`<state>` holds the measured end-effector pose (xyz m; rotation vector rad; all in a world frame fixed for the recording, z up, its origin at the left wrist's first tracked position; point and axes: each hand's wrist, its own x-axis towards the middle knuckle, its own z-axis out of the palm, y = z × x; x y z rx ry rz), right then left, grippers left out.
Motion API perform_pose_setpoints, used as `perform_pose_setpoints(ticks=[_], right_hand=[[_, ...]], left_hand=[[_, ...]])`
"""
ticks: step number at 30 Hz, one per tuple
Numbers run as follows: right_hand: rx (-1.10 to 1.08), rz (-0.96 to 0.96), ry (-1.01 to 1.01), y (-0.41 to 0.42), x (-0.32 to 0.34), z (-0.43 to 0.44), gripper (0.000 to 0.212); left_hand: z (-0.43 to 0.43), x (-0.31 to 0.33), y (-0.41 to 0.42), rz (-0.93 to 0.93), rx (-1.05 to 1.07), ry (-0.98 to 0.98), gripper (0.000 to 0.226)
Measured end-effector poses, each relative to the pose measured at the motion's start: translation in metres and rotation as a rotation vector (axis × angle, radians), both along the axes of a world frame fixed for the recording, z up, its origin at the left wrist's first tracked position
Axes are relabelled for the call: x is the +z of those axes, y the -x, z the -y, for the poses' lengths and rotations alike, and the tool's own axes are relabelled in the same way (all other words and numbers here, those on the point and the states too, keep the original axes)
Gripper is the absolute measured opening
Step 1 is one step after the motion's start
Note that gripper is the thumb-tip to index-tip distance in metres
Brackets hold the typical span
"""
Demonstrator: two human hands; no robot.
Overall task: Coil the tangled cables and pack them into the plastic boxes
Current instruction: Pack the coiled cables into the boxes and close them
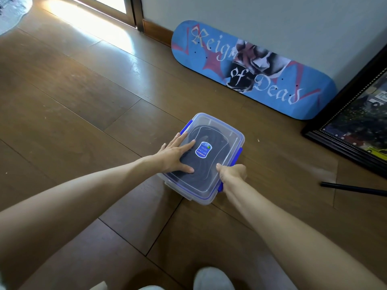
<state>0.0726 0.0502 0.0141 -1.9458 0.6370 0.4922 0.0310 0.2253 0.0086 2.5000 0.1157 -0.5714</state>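
Observation:
A clear plastic box (230, 135) with blue latches stands on the wooden floor, its lid on. Black coiled cable (209, 174) shows through the lid around a blue sticker (203, 151). My left hand (178, 155) lies flat on the lid with its fingers straight and spread. My right hand (232, 172) is curled over the box's right edge, gripping a blue side latch (220, 186) near the front corner. Another blue latch (240, 153) sticks out farther along that side.
A blue skateboard deck (251, 70) leans against the wall behind the box. A dark framed picture (356, 126) leans at the right. A black rod (354, 188) lies on the floor at the right. White slippers (211, 279) show at the bottom edge.

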Motion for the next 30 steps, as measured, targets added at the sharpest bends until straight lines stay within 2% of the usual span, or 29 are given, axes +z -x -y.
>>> perform_pose_setpoints(ticks=[5,12,18,22,24,26,28,30], right_hand=[[0.046,0.046,0.084,0.000,-0.003,-0.002,0.020],[0.056,0.062,0.164,0.007,-0.004,-0.007,0.026],[0.099,0.072,0.237,0.010,-0.011,-0.008,0.030],[0.164,0.068,0.310,0.013,-0.010,-0.010,0.034],[0.307,0.043,0.382,0.011,-0.006,-0.008,0.038],[0.553,-0.081,0.390,0.005,0.017,-0.004,0.045],[0.872,-0.187,0.473,-0.009,0.057,-0.001,0.048],[1.029,-0.190,0.520,-0.016,0.114,0.004,0.052]], left_hand=[[-0.001,-0.001,0.000,0.007,-0.002,0.003,0.089],[-0.002,-0.004,-0.001,0.016,-0.018,-0.013,0.089],[0.006,-0.015,0.007,0.062,-0.019,-0.258,0.085],[0.009,-0.020,0.013,0.071,-0.009,-0.271,0.077],[0.008,-0.014,0.013,0.054,-0.032,-0.330,0.076],[0.012,0.004,0.012,0.007,-0.082,-0.413,0.075],[0.017,0.037,0.004,-0.053,-0.139,-0.441,0.072],[0.024,0.078,-0.007,-0.073,-0.191,-0.425,0.069]])
